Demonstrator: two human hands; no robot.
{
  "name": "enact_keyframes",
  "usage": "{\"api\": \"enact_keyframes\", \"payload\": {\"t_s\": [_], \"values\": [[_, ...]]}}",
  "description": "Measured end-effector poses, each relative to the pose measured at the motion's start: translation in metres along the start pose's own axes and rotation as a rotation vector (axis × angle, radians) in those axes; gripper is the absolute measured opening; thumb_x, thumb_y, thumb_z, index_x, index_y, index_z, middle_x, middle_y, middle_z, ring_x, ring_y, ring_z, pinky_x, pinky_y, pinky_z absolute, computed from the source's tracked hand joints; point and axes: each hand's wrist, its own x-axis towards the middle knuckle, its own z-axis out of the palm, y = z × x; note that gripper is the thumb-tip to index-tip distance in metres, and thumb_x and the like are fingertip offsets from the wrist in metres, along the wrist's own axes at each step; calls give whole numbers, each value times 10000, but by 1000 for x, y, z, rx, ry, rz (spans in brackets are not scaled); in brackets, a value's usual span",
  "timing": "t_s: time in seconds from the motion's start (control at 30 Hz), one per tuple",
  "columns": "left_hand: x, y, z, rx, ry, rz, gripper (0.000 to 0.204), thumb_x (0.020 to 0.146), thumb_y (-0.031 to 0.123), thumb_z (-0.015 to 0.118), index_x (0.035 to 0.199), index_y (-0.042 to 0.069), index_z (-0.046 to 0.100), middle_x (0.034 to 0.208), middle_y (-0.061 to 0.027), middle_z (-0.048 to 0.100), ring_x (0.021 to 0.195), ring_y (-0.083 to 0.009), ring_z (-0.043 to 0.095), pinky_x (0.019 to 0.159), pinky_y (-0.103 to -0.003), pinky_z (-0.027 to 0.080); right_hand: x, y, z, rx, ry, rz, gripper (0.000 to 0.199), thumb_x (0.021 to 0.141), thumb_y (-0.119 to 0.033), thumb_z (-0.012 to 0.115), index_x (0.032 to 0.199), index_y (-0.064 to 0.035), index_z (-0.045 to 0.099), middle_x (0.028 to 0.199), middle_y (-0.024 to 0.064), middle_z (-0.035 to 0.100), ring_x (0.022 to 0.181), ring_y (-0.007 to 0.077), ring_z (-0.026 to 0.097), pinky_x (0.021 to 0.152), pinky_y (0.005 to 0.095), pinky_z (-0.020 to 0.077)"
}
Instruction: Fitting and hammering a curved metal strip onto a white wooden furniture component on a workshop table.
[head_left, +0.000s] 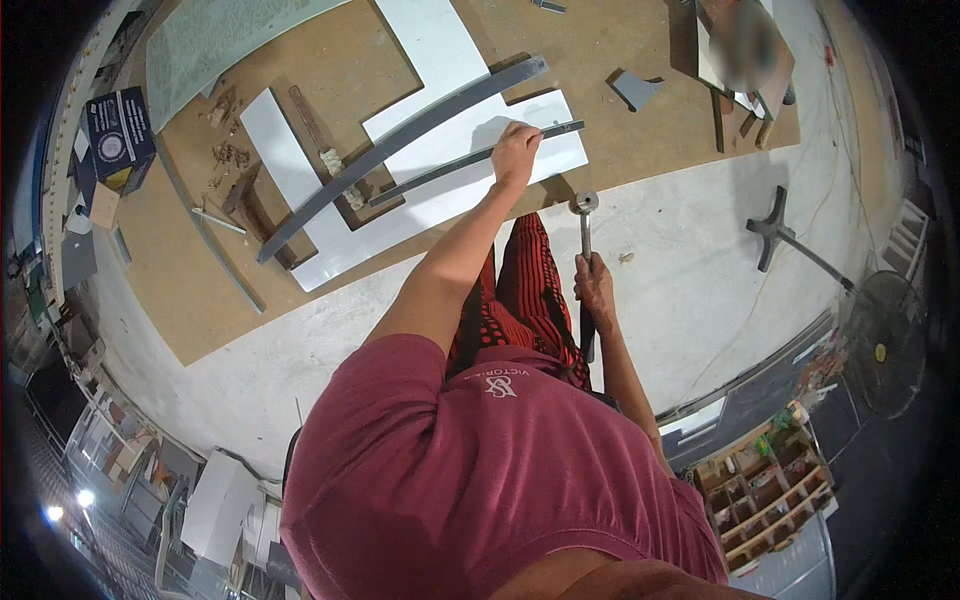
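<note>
Where the thin dark strip (450, 166) crosses the white panel (455, 197), its right end reaches the panel's edge, its left end a cutout. I log the fingers of the left hand (514, 158) clamped on it, nearer the right end. Wider grey strip (400, 142) just beyond, across the same panel. Fingers of the right hand (595, 288) wrapped around the hammer (586, 235), head near the edge of the brown sheet (580, 45). Pale floor (680, 290) spreads rightward to the fan (885, 345).

Hammer (586, 238) looks like worn metal, bit of shine on the head. White panel (430, 150) is smooth and kinda glossy, brown board (345, 50) looks matt, wide grey strip (400, 138) pretty dull. Shirt's (520, 450) matt cloth.
</note>
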Motion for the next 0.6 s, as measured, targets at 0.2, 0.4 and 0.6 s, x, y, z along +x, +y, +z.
{"api": "enact_keyframes", "payload": {"t_s": [0.2,0.4,0.6], "values": [[0,-4,0,-23,-17,-29,124,788,192,620,854,89,644,875,-58,600,827,-253,590,707,-347,466,16,-23,2,-47,4,-63,322,903,-344,502,893,-24,477,597,47,473,458,130,464,418,283,405],[-1,-6,5,120,35,107,59,769,180,634,802,132,631,859,-8,594,781,-215,606,636,-338,500,33,-59,12,-114,16,-142,336,906,-375,494,863,-43,468,563,-3,417,429,89,417,388,250,361],[-1,-8,2,160,3,154,70,760,179,642,812,138,619,830,-12,582,760,-226,610,623,-354,510,58,-90,29,-73,3,-234,334,904,-372,498,861,-42,468,567,-2,420,432,86,413,391,244,352]]}}
